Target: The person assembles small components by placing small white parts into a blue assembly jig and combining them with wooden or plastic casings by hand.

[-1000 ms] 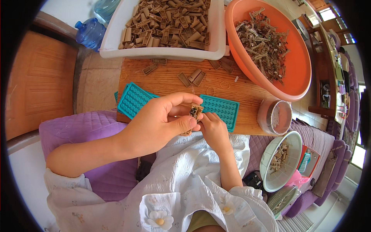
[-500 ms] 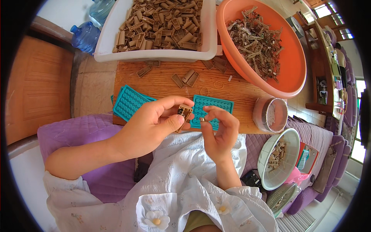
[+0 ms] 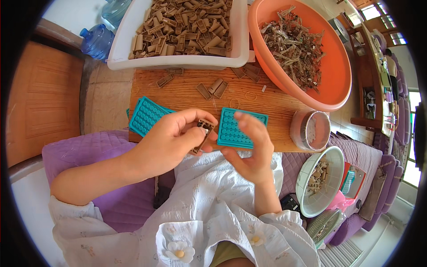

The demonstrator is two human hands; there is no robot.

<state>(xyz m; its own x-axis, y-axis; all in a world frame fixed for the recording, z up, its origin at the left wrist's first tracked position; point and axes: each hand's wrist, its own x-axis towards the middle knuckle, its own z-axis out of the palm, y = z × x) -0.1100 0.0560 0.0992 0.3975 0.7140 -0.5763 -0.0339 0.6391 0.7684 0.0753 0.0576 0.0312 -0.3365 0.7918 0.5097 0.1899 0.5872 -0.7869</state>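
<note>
My left hand [image 3: 175, 138] grips a small brown plastic housing [image 3: 205, 134] with its hollow side turned up. The thumb presses on the dark and light parts inside it. My right hand [image 3: 254, 155] is just to the right, apart from the housing, with thumb and fingers spread. Nothing shows between those fingers, though the index finger is smeared by motion. Behind the right hand lies a teal tray [image 3: 227, 127] with rows of round cells. More teal trays [image 3: 149, 116] lie stacked beyond my left wrist.
A white bin [image 3: 178, 62] heaped with brown housings stands at the back. Beside it leans an orange basin [image 3: 336, 66] of clear and metallic pieces. Loose housings [image 3: 216, 88] lie on the wooden table [image 3: 187, 95]. A clear tub [image 3: 310, 131] and a pale basket [image 3: 333, 167] are at right.
My right hand has opened; the small metallic piece in its pinch no longer shows there. My left hand has tilted the housing, and its thumb now lies over the inside.
</note>
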